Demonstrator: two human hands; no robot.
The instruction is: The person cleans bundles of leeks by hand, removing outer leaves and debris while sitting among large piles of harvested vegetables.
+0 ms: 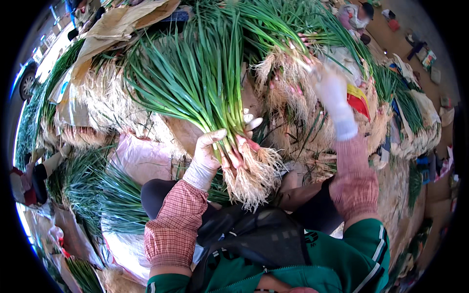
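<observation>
My left hand (210, 149), in a pale glove, is wrapped round a bunch of spring onions (222, 112) just above the roots. Its long green leaves fan out away from me, and pinkish bulbs with a shaggy mass of pale roots (251, 176) hang over my lap. On the right, my gloved right hand (330, 83) is smeared by motion beside a heap of more spring onions (288, 83) with their roots toward me. Whether its fingers hold anything is hidden by the blur. Checked sleeve covers lie over both forearms.
Rows of rooted onions (105, 95) stretch along the left, under brown paper sheets (122, 22). Green leaves (117, 195) and a pinkish sack (141, 158) lie by my left knee. A red and yellow package (359, 100) is near my right wrist. Another person (354, 19) sits at the far right.
</observation>
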